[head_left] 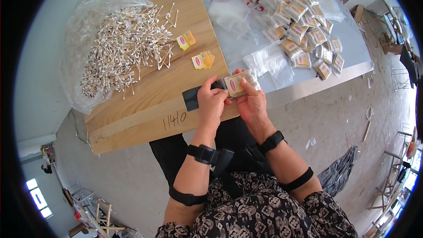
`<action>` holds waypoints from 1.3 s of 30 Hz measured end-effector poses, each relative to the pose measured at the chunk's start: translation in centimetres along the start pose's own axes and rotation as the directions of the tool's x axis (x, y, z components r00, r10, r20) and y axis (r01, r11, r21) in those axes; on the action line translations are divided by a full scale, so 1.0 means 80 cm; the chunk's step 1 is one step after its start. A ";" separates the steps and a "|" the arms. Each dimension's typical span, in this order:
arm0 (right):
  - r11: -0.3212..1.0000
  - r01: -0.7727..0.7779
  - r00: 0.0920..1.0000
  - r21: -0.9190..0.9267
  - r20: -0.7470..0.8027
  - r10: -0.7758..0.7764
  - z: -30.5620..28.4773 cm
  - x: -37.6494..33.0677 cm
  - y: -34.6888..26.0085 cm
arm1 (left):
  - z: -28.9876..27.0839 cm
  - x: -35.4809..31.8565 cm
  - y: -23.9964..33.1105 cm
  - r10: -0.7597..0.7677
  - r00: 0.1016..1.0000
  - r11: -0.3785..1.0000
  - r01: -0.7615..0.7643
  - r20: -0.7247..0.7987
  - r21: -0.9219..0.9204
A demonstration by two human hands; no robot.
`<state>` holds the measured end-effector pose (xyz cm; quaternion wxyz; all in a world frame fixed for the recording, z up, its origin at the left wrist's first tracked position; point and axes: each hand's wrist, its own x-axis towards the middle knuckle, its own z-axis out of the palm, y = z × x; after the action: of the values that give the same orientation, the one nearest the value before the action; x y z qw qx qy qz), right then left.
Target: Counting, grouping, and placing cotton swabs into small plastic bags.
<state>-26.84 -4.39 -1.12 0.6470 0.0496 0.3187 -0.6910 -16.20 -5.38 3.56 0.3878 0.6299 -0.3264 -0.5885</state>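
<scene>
Over the front edge of the board, both hands are on a small clear packet of cotton swabs (249,79) with a yellow label inside. My right hand (253,105) grips it from the right, thumb across the front. At the packet's left end, the fingers of my left hand (210,101) are closed on its edge; the exact pinch is partly hidden. Beyond my left hand, small yellow label cards (202,60) lie in a little stack, with more yellow cards (186,40) behind them. A large heap of loose cotton swabs (128,39) spills from an open clear plastic bag (72,70) at the left.
The wooden board (150,105) adjoins a grey table (216,31). Flat clear bags (269,64) lie to the right of the packet. Many filled swab packets (304,26) are piled at the far right. A black patch (190,99) covers part of the board's edge.
</scene>
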 end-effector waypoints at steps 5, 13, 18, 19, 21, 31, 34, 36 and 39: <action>1.000 -0.005 1.000 0.018 -0.012 0.005 -0.003 0.001 0.001 | -0.010 0.001 -0.011 0.037 0.999 0.984 -0.039 0.012 0.174; 1.000 -0.004 0.999 0.004 -0.033 0.004 -0.001 -0.001 0.003 | -0.004 0.004 -0.003 -0.109 0.993 0.988 0.114 0.053 -0.100; 1.000 -0.006 0.999 0.008 -0.047 0.007 -0.001 0.001 0.001 | 0.001 -0.005 -0.002 -0.038 0.999 0.990 0.033 -0.034 -0.135; 1.000 -0.010 0.999 0.017 -0.041 0.011 -0.001 0.001 0.002 | 0.004 -0.005 -0.005 0.053 0.993 0.986 -0.069 -0.108 -0.153; 1.000 -0.017 0.999 0.026 -0.033 0.018 -0.001 0.002 0.003 | 0.004 -0.004 -0.008 0.038 0.992 0.968 -0.067 -0.121 -0.244; 0.999 -0.045 0.999 0.025 -0.027 0.046 0.000 0.002 -0.003 | 0.004 -0.008 -0.005 0.072 0.994 0.989 -0.082 -0.077 -0.125; 0.998 -0.050 0.998 0.047 -0.040 0.052 -0.001 0.002 -0.003 | -0.002 -0.013 -0.011 0.025 0.994 0.998 -0.031 -0.103 -0.058; 0.998 -0.048 0.998 0.049 -0.047 0.051 -0.003 0.004 0.000 | -0.006 -0.016 -0.015 0.016 0.997 1.000 -0.016 -0.082 -0.001; 0.997 -0.055 0.998 0.047 -0.024 0.056 -0.001 0.001 -0.002 | -0.008 -0.017 -0.019 0.089 0.996 0.985 -0.085 -0.020 0.150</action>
<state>-27.01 -4.44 -1.20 0.6604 0.0820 0.3092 -0.6793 -15.74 -3.38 2.87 0.3694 0.6499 -0.3915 -0.5366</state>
